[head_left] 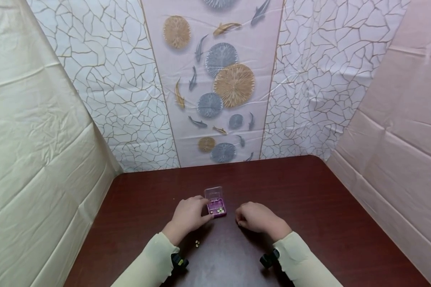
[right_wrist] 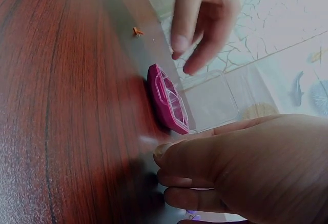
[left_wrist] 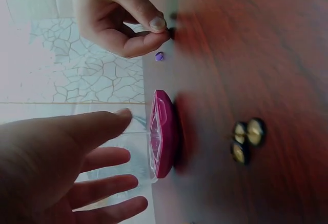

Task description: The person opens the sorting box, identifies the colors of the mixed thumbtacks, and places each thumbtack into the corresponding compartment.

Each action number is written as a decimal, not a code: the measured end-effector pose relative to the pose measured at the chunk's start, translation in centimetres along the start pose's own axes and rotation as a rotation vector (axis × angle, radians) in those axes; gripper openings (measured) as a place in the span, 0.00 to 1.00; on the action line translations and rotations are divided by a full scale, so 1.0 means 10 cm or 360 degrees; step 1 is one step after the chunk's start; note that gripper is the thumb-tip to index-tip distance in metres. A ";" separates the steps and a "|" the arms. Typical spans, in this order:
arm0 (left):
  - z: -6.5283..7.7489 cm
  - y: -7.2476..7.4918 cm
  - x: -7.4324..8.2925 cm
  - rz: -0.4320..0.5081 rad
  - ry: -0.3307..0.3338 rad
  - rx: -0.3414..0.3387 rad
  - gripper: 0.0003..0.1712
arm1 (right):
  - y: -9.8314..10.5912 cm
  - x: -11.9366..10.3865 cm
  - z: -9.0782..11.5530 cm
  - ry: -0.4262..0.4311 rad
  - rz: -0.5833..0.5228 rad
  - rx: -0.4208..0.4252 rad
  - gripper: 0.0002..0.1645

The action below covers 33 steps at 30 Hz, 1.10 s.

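Note:
A small pink compartment case [head_left: 216, 207] lies on the table, its clear lid [head_left: 213, 193] raised at the back. Several small yellowish pieces [head_left: 220, 210] sit in its front compartments. My left hand [head_left: 189, 214] is at the case's left side, fingers loosely extended; whether they touch it I cannot tell. To the right of the case, my right hand [head_left: 256, 216] is low over the table. Its thumb and forefinger [left_wrist: 157, 24] pinch together at a tiny dark piece, mostly hidden. A purple piece [left_wrist: 159, 56] lies between that hand and the case.
Three small black-and-gold studs [head_left: 197, 243] are on the dark red table [head_left: 215, 259] near my left wrist. A small orange stud [right_wrist: 138, 31] lies to the left of the case. Patterned cloth [head_left: 219, 79] hangs behind the table, with pale cloth at both sides.

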State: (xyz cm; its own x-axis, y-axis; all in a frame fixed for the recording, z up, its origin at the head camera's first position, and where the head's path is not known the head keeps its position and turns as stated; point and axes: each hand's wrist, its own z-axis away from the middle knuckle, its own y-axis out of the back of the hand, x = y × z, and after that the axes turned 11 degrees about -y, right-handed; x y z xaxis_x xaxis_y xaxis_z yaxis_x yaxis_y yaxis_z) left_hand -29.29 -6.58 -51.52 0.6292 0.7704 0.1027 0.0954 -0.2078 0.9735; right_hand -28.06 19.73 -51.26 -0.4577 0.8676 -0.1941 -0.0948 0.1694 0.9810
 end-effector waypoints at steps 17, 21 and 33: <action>0.38 0.10 0.03 0.0159 -0.0046 -0.0147 0.24 | 0.01 0.00 0.01 -0.0025 -0.0027 -0.0017 0.08; 0.44 0.13 0.11 0.0197 -0.0071 -0.0250 0.21 | 0.00 0.01 0.02 -0.0022 -0.0018 0.0014 0.07; 0.61 0.04 0.20 0.0204 -0.0143 -0.0288 0.17 | 0.06 0.03 0.02 -0.0053 -0.0006 0.0075 0.11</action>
State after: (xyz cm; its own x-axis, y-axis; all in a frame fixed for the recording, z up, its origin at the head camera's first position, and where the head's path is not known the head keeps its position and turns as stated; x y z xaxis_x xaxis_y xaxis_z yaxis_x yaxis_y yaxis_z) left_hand -23.32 -8.81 -52.13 0.6944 0.6862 0.2169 -0.1241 -0.1828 0.9753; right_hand -28.08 20.24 -50.72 -0.4279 0.8819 -0.1981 -0.0542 0.1937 0.9796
